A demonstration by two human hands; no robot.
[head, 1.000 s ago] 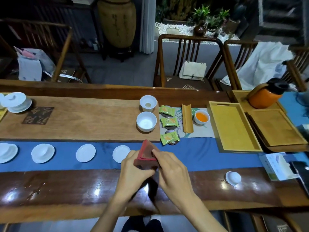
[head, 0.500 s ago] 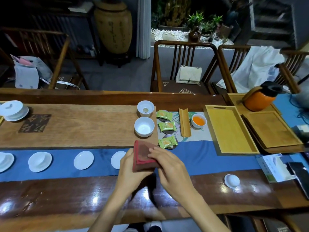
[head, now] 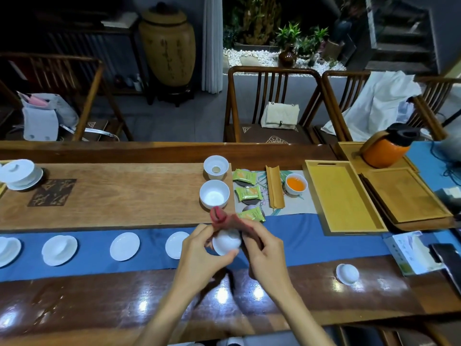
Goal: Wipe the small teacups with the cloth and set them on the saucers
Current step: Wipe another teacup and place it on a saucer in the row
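My left hand [head: 199, 250] holds a small white teacup [head: 226, 242] above the blue runner. My right hand [head: 264, 248] grips the red cloth [head: 220, 218], which bunches up behind and over the cup. White saucers lie in a row on the runner: one [head: 175, 244] just left of my left hand, another [head: 124, 246] further left. A saucer [head: 59, 250] with a cup upside down on it sits beyond, and one more [head: 7, 250] at the left edge. Another small white teacup [head: 347, 273] rests upside down on the dark wood at the right.
Two white bowls [head: 214, 194] stand on the wooden board [head: 112, 196], with green packets [head: 247, 192] and a cup of orange tea [head: 295, 184] beside them. Yellow trays [head: 341, 196] and an orange kettle [head: 384, 148] are at the right. A lidded white cup [head: 18, 173] sits far left.
The cloth, earlier folded flat over the cup between both hands, has been pulled back and bunched, so the white teacup now shows in my left hand.
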